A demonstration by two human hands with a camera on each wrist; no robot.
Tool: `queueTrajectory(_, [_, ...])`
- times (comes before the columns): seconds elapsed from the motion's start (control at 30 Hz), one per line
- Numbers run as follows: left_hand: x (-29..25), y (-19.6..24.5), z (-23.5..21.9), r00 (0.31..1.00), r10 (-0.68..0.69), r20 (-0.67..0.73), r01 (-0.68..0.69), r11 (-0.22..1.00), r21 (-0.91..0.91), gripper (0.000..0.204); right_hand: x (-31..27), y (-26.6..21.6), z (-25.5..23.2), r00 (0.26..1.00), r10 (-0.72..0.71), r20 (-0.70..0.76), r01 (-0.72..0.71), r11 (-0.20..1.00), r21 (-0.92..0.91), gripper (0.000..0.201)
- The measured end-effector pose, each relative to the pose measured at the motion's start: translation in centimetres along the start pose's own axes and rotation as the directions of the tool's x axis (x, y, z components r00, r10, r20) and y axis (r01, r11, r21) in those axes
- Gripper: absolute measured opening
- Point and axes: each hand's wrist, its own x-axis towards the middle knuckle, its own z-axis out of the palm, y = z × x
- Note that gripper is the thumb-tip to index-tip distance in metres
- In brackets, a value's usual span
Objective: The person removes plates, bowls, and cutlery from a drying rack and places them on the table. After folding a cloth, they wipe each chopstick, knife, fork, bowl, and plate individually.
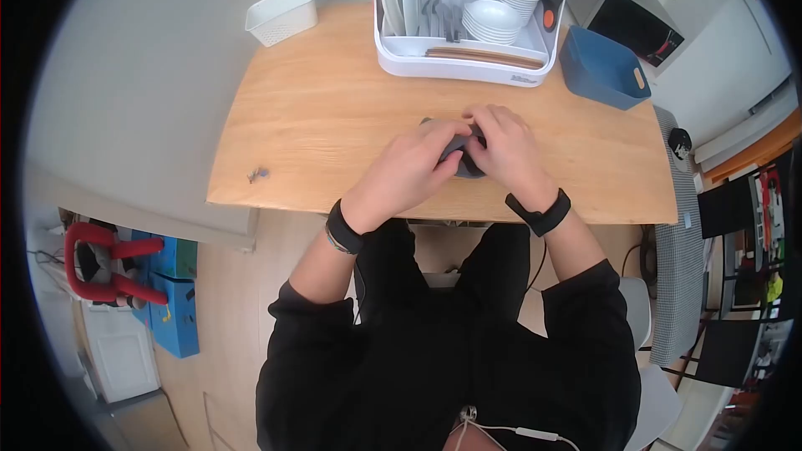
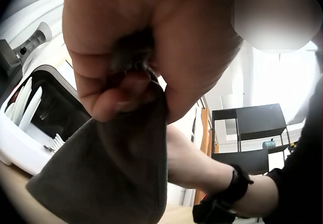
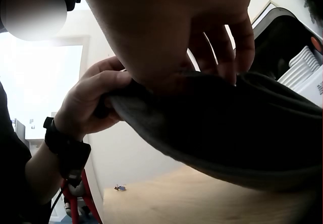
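A soft, dark grey cloth point(image 1: 470, 164) is between my hands, over the front middle of the wooden table. My left hand point(image 1: 409, 169) pinches its upper edge; in the left wrist view the cloth point(image 2: 118, 168) drops from the fingertips in a triangular shape. My right hand point(image 1: 505, 146) grips the cloth from the other side, thumb and fingers bent toward the left hand. Seen from the right wrist, the cloth point(image 3: 212, 128) bows into a dark hollow with a curved rim, and part of the right fingers goes behind it.
Behind the hands stands a white dish box point(image 1: 468, 71) with plates, bowls, cutlery and chopsticks. A blue bin point(image 1: 603, 71) is at the right rear, a white basket point(image 1: 284, 17) at the left rear. Some small thing point(image 1: 258, 174) lies near the table's left edge.
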Motion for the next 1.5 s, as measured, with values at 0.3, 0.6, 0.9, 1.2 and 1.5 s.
queueTrajectory(0.3, [1.7,-1.0,-5.8,0.995,0.062,-0.073,-0.032,0.933,0.360,0.018,1.6,4.5,-6.2,0.950,-0.156,-0.270,0.059,0.941,-0.334,0.019])
queueTrajectory(0.6, [2.0,0.9,-8.3,0.982,-0.088,-0.170,0.131,0.955,0.265,0.013,-3.5,9.7,-14.5,0.871,0.487,0.067,-0.457,0.750,0.478,0.015])
queueTrajectory(0.9, [8.4,2.0,-6.1,0.959,-0.162,0.235,0.192,0.975,-0.114,0.027,-4.7,10.8,-22.0,0.739,0.645,0.195,-0.621,0.539,0.569,0.029])
queueTrajectory(1.2, [11.2,-8.7,13.0,0.998,-0.051,0.037,0.052,0.999,-0.012,0.037,-8.1,19.6,-14.4,0.866,0.492,-0.089,-0.471,0.745,-0.472,0.047])
queueTrajectory(1.5, [4.0,-10.8,5.6,0.951,-0.247,0.187,0.232,0.968,0.101,0.040,-12.3,15.9,-9.3,0.516,0.738,0.435,-0.546,0.675,-0.497,0.083])
